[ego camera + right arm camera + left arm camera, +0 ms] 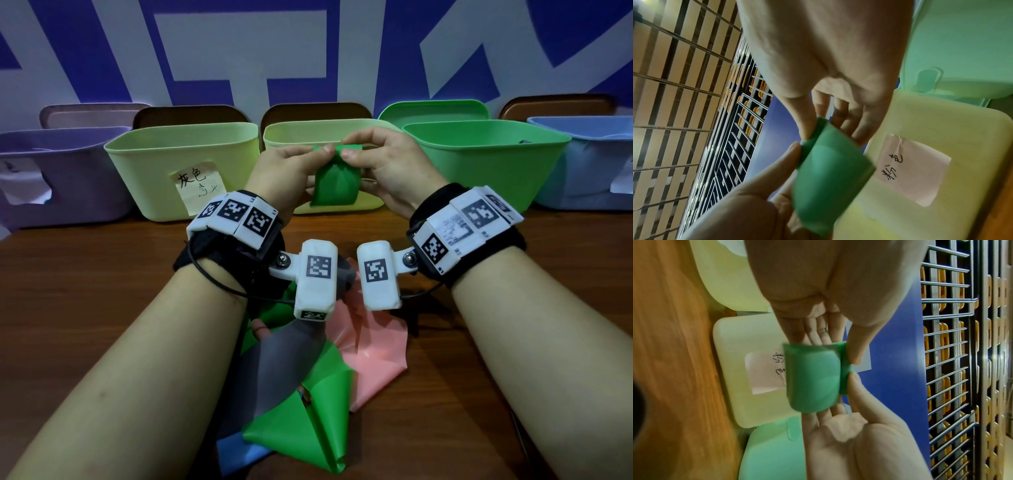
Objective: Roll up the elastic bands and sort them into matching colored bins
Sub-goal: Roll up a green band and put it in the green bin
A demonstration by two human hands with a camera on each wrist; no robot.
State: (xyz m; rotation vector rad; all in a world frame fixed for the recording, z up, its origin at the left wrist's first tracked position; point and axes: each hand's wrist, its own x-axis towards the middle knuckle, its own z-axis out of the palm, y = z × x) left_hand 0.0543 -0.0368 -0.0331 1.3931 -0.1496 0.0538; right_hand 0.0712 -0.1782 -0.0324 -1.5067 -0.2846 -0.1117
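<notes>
Between both hands (291, 168), smooth green band (337, 185) (part-rolled)

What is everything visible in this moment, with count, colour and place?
green band: one, green, held up in front of the middle bin, top edge being rolled.
loose bands: a heap, green, grey, pink and blue, on the table near the person.
bins: five in a row at the back; purple bin, two yellow-green bins and, green bin, blue bin.
paper labels: handwritten, one on each yellow-green bin.
lids: behind the bins, brown, pale and green.
table: one, brown wood.
left hand: fingers pinch the green band.
right hand: fingers pinch the green band.
</notes>
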